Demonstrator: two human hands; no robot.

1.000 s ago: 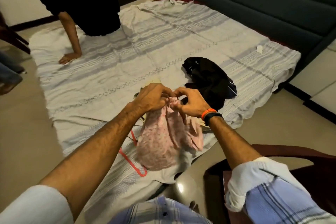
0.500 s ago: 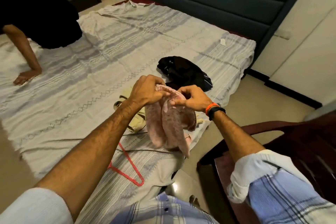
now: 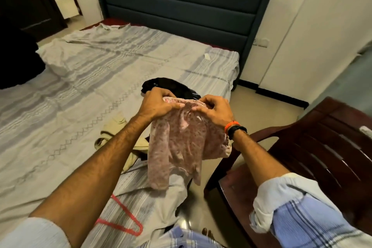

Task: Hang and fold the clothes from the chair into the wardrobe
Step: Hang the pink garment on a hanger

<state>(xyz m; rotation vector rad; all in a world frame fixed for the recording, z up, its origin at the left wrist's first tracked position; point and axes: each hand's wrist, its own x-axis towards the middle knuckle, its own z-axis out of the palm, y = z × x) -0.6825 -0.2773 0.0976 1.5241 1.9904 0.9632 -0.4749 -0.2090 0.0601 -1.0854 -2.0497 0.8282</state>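
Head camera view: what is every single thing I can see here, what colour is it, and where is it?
pink garment: one, pink patterned, held up over the bed edge
black garment: one, black, on the bed behind the hands
beige garment: one, beige, on the bed under the left forearm
hanger: one, red, near bed edge
bedsheet: one, grey striped
headboard: one, dark blue
chair: one, dark brown, right
wristbands: two, orange and black, right wrist
left hand: grips pink garment's top
right hand: fingers pinch its top

Raised pink garment (image 3: 181, 143) higher off the bed (image 3: 80, 86); my hands (image 3: 159, 104) (image 3: 215, 109) spread apart along its top edge. It hangs more opened out now, less bunched. Head turned right: other person mostly out at 9 o'clock, chair (image 3: 322, 147) fuller at 3.
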